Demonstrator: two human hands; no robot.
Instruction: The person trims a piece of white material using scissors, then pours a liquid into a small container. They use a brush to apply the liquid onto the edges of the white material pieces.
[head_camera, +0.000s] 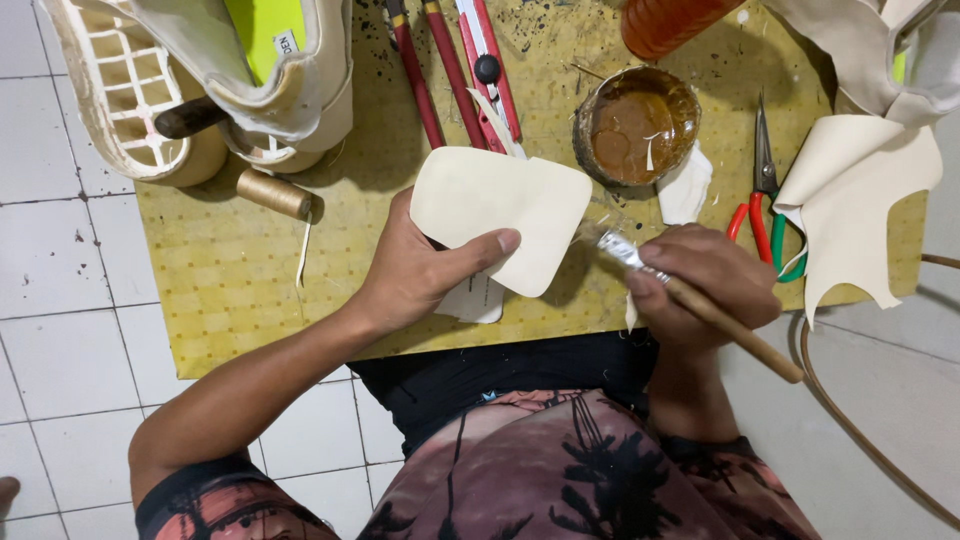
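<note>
glue pot and scissors crowd the board's bare left.

Orange container and cream shoe are running off the top edge; left hand is hiding part of the white scrap.

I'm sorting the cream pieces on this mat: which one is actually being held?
The rounded-corner cream piece at the middle: the left hand pinches its lower edge. The large jagged sheet at the right and the small scrap by the glue pot lie untouched.
</note>
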